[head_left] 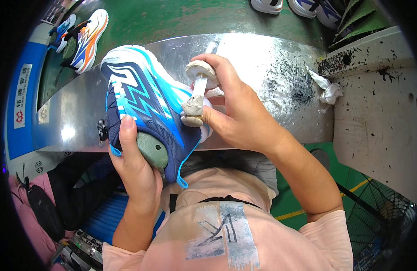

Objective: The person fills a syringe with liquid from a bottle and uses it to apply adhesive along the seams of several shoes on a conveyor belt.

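Note:
A blue, white and navy running shoe is tilted over the metal bench, its toe pointing away from me. A green shoe last fills its heel opening. My left hand is closed round the heel end, thumb on the collar and last. A light-blue pull loop hangs loose at the heel. In my right hand is a whitish spool-shaped tool with a round, worn disc at each end. It stands close over the shoe's sole edge; whether they touch is hard to tell.
The metal bench has black specks at its right. A crumpled white tissue lies by a stained beige machine panel. Other shoes stand at the far left and far right. A person in pink sits at lower left; a fan stands at right.

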Demonstrator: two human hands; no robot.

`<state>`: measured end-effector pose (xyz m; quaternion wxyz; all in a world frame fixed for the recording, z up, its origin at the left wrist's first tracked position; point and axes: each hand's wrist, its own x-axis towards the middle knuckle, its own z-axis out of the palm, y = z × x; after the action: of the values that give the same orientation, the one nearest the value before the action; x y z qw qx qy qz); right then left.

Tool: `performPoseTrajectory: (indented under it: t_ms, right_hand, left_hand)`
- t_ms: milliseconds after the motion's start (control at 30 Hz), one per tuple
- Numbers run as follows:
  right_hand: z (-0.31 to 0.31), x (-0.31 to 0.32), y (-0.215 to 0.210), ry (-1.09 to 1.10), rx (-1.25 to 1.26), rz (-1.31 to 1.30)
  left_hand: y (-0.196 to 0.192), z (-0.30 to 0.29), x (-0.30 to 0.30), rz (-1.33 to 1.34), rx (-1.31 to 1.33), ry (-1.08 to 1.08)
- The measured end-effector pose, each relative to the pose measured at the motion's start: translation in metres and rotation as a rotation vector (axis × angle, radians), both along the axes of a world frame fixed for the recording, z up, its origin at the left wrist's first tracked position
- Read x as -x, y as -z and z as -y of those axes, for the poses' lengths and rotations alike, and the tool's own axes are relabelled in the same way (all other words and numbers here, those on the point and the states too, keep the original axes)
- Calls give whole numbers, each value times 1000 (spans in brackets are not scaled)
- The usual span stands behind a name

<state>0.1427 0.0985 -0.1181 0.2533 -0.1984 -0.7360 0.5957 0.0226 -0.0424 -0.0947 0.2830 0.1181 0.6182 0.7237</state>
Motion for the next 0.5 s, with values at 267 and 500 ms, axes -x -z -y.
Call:
performPoseTrajectory:
  t_ms: [267,500]
  right_hand:
    - [1,-4,6,72,137,-113]
    - [-17,-87,45,521,-206,-104]
  left_hand:
    - [-3,0,5,40,6,20]
    - [5,9,39,88,-13,105]
